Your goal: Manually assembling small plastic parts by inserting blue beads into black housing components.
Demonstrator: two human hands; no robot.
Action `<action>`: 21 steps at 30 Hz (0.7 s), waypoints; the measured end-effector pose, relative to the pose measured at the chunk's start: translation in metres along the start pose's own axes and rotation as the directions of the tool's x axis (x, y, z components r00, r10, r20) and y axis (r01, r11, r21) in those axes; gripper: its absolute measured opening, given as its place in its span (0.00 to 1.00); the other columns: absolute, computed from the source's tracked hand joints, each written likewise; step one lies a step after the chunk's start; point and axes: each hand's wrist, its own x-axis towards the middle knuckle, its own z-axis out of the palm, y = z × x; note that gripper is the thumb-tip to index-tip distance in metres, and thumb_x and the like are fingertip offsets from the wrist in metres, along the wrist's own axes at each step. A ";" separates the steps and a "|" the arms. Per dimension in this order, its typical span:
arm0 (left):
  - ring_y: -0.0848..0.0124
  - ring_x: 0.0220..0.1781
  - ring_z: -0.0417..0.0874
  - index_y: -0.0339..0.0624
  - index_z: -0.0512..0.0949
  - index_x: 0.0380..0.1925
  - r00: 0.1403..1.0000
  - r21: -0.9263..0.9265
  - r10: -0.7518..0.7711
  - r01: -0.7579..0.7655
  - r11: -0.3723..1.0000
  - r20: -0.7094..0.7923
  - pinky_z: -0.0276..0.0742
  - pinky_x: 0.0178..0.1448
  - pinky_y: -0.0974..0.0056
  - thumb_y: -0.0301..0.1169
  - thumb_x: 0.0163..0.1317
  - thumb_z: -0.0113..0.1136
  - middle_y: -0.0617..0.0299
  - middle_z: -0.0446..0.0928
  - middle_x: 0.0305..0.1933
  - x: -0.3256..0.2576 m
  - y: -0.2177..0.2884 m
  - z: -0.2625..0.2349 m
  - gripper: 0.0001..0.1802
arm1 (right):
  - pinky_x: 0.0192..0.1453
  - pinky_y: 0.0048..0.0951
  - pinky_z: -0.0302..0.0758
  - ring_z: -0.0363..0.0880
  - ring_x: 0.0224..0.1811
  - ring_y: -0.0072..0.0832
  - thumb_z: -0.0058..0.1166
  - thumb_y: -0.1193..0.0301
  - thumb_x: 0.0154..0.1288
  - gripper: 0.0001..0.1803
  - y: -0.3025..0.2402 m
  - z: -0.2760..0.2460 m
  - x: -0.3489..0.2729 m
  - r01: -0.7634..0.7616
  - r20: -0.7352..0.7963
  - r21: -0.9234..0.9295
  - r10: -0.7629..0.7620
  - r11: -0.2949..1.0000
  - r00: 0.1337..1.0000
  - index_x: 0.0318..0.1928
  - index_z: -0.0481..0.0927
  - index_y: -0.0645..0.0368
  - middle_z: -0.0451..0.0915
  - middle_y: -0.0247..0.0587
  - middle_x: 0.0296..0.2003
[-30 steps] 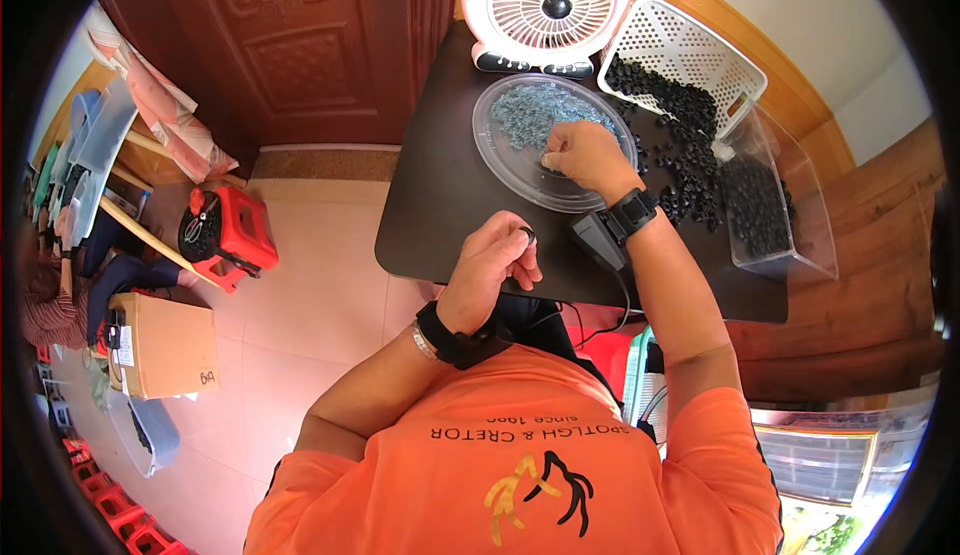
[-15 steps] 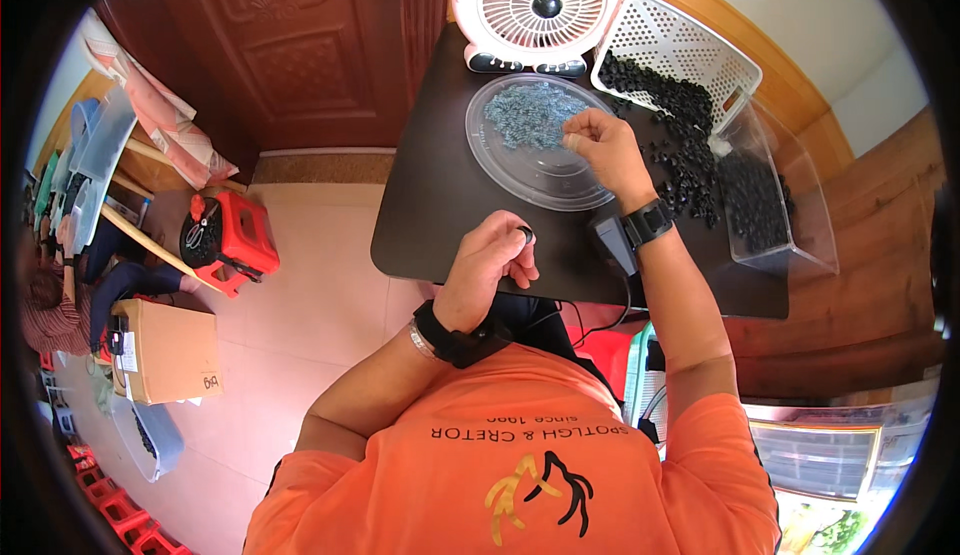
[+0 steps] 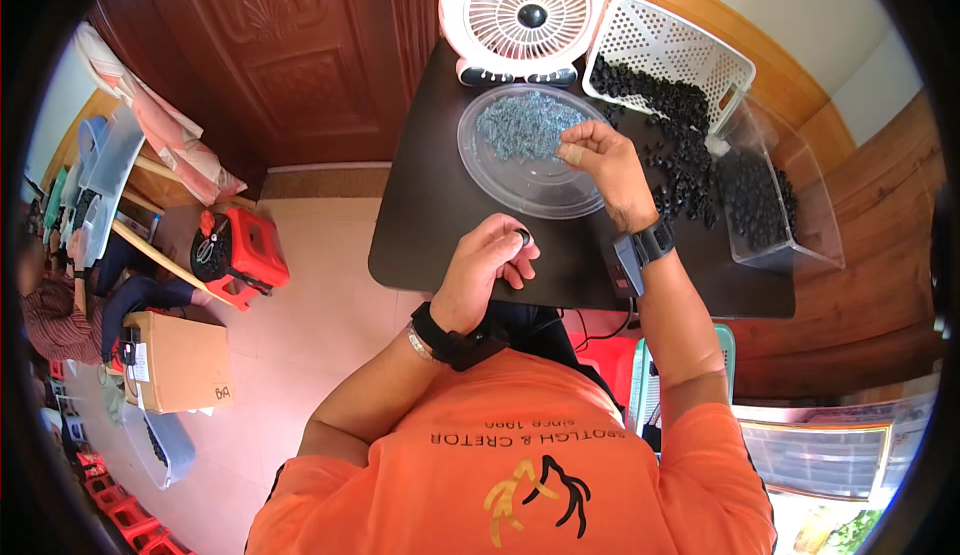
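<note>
My left hand [image 3: 478, 273] is closed near the table's front edge, with a small black piece [image 3: 523, 237] pinched between thumb and forefinger. Farther right, my right hand [image 3: 607, 167] hovers over the right rim of a round clear plastic lid [image 3: 540, 201]. Its thumb and forefinger are pressed together; whatever lies between them is too small to make out. On the lid is a spread heap of tiny bluish translucent pieces [image 3: 522, 123], just left of my right fingertips. Loose small black parts [image 3: 685, 170] lie to the right of that hand.
A pink-and-white fan [image 3: 500, 50] stands behind the lid. The white perforated basket [image 3: 712, 52] lies tipped, spilling black parts. A clear box [image 3: 818, 235] with more black parts sits at the table's right. Leftward are a red stool [image 3: 262, 247], a carton [image 3: 185, 365] and another person [image 3: 62, 310].
The view has shifted slightly. My right hand stays pinched by the bluish heap, its fingertips a little lower, and my left hand keeps its hold on the black piece.
</note>
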 end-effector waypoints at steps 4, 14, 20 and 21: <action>0.73 0.36 0.79 0.40 0.73 0.39 0.998 0.002 0.062 -0.062 0.998 0.006 0.73 0.37 0.69 0.38 0.67 0.51 0.58 0.78 0.42 0.027 0.029 0.013 0.12 | 0.44 0.21 0.73 0.77 0.39 0.18 0.59 0.78 0.61 0.08 -0.012 -0.004 -0.001 -0.008 -0.010 0.170 0.010 0.985 1.000 0.41 0.78 0.61 0.80 0.33 0.37; 0.72 0.43 0.79 0.41 0.76 0.44 0.984 0.200 0.010 -0.046 0.979 0.180 0.74 0.39 0.68 0.37 0.66 0.52 0.61 0.77 0.49 0.115 0.053 0.025 0.13 | 0.44 0.24 0.75 0.79 0.39 0.21 0.57 0.75 0.65 0.06 -0.015 -0.019 0.019 0.033 0.017 0.429 -0.045 0.902 0.999 0.42 0.77 0.58 0.80 0.33 0.36; 0.66 0.40 0.80 0.40 0.74 0.41 0.955 -0.138 0.011 0.031 0.990 0.297 0.74 0.39 0.66 0.37 0.67 0.51 0.55 0.78 0.42 0.137 0.035 0.007 0.12 | 0.45 0.22 0.74 0.77 0.38 0.19 0.56 0.78 0.65 0.06 -0.004 -0.011 0.020 0.107 -0.032 0.395 -0.103 0.913 0.994 0.42 0.77 0.61 0.80 0.33 0.36; 0.65 0.39 0.80 0.39 0.74 0.40 0.959 -0.180 0.009 0.044 0.983 0.282 0.74 0.39 0.66 0.38 0.67 0.51 0.54 0.78 0.40 0.137 0.035 0.007 0.13 | 0.46 0.22 0.74 0.76 0.38 0.18 0.55 0.79 0.65 0.06 -0.005 -0.008 0.020 0.133 -0.073 0.382 -0.113 0.915 0.991 0.42 0.77 0.62 0.79 0.33 0.36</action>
